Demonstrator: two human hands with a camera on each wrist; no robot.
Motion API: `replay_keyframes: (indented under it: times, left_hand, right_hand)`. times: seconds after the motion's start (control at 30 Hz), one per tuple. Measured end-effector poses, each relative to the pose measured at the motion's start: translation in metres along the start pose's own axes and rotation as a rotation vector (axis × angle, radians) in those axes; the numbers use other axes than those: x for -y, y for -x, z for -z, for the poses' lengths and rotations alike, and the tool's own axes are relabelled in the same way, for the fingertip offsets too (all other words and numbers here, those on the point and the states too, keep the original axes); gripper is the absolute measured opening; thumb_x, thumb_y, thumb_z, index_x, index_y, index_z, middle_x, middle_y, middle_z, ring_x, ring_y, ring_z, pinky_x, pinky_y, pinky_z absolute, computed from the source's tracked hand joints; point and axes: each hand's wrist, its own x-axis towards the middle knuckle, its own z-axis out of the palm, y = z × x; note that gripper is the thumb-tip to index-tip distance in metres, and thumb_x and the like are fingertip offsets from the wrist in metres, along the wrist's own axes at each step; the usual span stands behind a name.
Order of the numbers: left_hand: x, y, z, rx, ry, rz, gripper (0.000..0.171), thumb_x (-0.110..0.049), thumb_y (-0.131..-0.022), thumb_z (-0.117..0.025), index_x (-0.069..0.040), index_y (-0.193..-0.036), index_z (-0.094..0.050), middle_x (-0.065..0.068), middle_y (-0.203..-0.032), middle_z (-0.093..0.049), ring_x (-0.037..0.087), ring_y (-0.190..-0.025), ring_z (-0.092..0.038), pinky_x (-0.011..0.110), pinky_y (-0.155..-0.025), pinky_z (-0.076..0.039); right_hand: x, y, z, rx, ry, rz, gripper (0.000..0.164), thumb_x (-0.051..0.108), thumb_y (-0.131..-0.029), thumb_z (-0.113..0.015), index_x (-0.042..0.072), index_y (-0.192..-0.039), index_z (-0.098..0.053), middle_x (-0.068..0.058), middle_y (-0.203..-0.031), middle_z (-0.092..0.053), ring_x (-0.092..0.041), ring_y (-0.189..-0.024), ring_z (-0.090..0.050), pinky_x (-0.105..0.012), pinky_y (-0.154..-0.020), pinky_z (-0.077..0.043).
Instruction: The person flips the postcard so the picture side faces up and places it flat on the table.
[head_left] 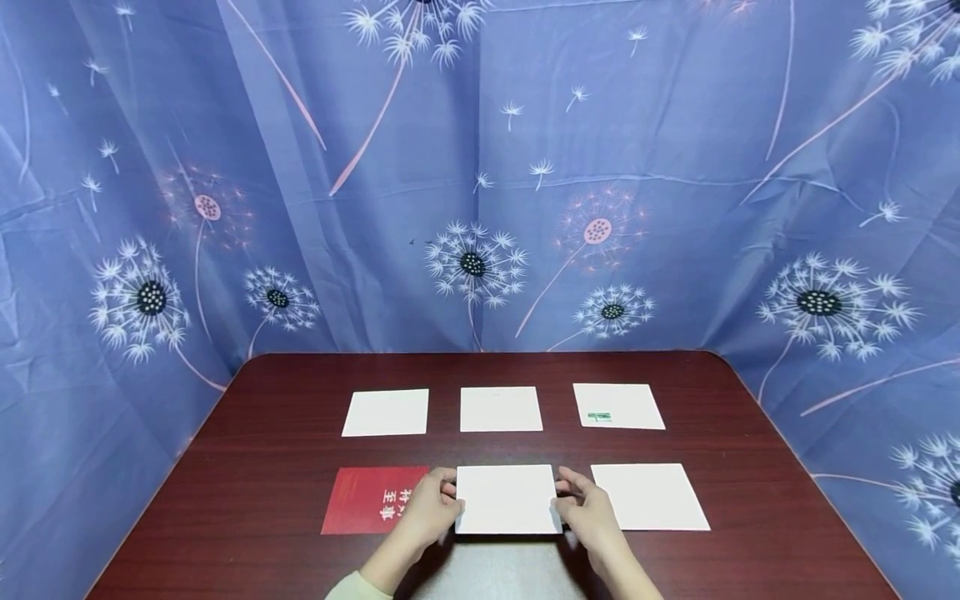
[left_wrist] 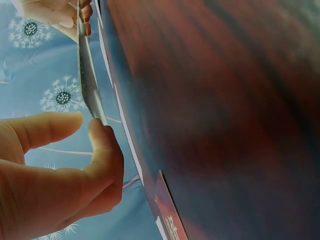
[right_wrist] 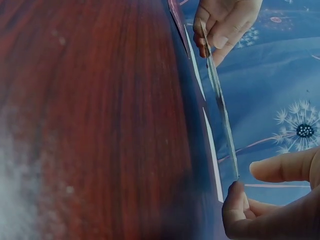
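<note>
Head cam: holding white card [head_left: 507, 498] up just above table [head_left: 247, 450], right btwn both hands! Gripping its 9 o'clock edge w/ L hand [head_left: 431, 510], its 3 o'clock edge w/ R hand [head_left: 592, 510], curling thumbs over & fingertips under; showing slim thumb-finger gaps from wrist cams, so can't tell how hard. Hovering btwn red card [head_left: 363, 500] at 9 and blank card [head_left: 650, 497] at 3, facing plain card [head_left: 386, 412] at 11, middle card [head_left: 501, 408] at 12 & green-marked card [head_left: 626, 404] at 1. Prob. needing equal height both ends, avoiding any tip twd 9 or 3. Prob. needing light pressure too, for fear of bowing thin stock by squeezing inward. Best supporting from under the edges, not creeping twd centre.
</note>
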Motion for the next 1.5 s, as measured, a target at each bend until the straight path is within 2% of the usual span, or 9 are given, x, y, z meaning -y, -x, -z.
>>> replay_keyframes:
  times: [0.23,0.37,0.6,0.8,0.97,1.37,1.5]
  left_hand:
    - [0.000,-0.001,0.000,-0.015,0.013,0.028,0.045,0.009,-0.077,-0.062,0.018,-0.119,-0.049,0.015,-0.092,-0.053,0.017,-0.077,-0.054,0.027,-0.065,-0.050]
    - [0.000,0.000,0.000,-0.023,0.024,0.021,0.045,0.009,-0.077,-0.061,0.018,-0.119,-0.048,0.014,-0.089,-0.052,0.016,-0.075,-0.052,0.023,-0.063,-0.048]
    - [-0.001,0.000,0.001,-0.052,0.032,0.019,0.042,0.008,-0.079,-0.060,0.013,-0.119,-0.049,0.011,-0.086,-0.052,0.016,-0.073,-0.053,0.024,-0.059,-0.047]
    - [-0.001,-0.002,0.000,-0.096,0.069,-0.013,0.028,0.007,-0.081,-0.061,0.011,-0.108,-0.054,0.009,-0.084,-0.053,0.015,-0.070,-0.054,0.025,-0.059,-0.047]
    - [-0.002,-0.003,0.001,-0.129,0.059,-0.048,0.019,0.006,-0.080,-0.063,0.008,-0.098,-0.057,0.009,-0.081,-0.055,0.014,-0.068,-0.055,0.023,-0.058,-0.047]
    - [-0.006,-0.006,0.002,-0.156,0.073,-0.063,0.013,0.008,-0.079,-0.063,0.002,-0.089,-0.058,0.007,-0.079,-0.057,0.012,-0.066,-0.052,0.020,-0.059,-0.046]
    - [-0.009,-0.006,0.002,-0.183,0.084,-0.072,0.011,0.007,-0.079,-0.066,0.001,-0.086,-0.059,0.007,-0.079,-0.060,0.012,-0.068,-0.051,0.020,-0.060,-0.046]
  right_hand:
    - [-0.001,-0.002,0.001,-0.013,-0.007,0.002,0.052,-0.004,-0.080,-0.059,-0.018,-0.128,-0.047,-0.018,-0.104,-0.060,-0.018,-0.085,-0.053,-0.019,-0.067,-0.046]
    - [-0.001,-0.003,0.001,-0.025,0.001,-0.014,0.047,-0.004,-0.079,-0.058,-0.015,-0.124,-0.053,-0.014,-0.098,-0.060,-0.017,-0.083,-0.053,-0.020,-0.065,-0.047]
    - [0.001,-0.003,0.003,-0.043,-0.058,-0.032,0.038,-0.005,-0.083,-0.058,-0.010,-0.120,-0.058,-0.011,-0.091,-0.059,-0.016,-0.077,-0.056,-0.026,-0.063,-0.053]
    - [0.002,-0.006,0.005,-0.061,-0.081,-0.044,0.030,0.000,-0.087,-0.061,-0.008,-0.116,-0.061,-0.009,-0.088,-0.061,-0.016,-0.073,-0.058,-0.027,-0.061,-0.053]
    - [0.004,-0.006,0.006,-0.076,-0.099,-0.051,0.026,0.001,-0.087,-0.062,-0.007,-0.112,-0.063,-0.009,-0.089,-0.062,-0.017,-0.075,-0.059,-0.029,-0.064,-0.055]
    - [0.009,-0.006,0.007,-0.130,-0.187,-0.026,0.022,0.001,-0.085,-0.067,-0.009,-0.104,-0.066,-0.009,-0.090,-0.066,-0.016,-0.079,-0.063,-0.028,-0.070,-0.057]
    - [0.009,-0.009,0.009,-0.156,-0.222,-0.028,0.022,0.001,-0.083,-0.070,-0.009,-0.103,-0.067,-0.008,-0.089,-0.068,-0.015,-0.078,-0.065,-0.027,-0.071,-0.057]
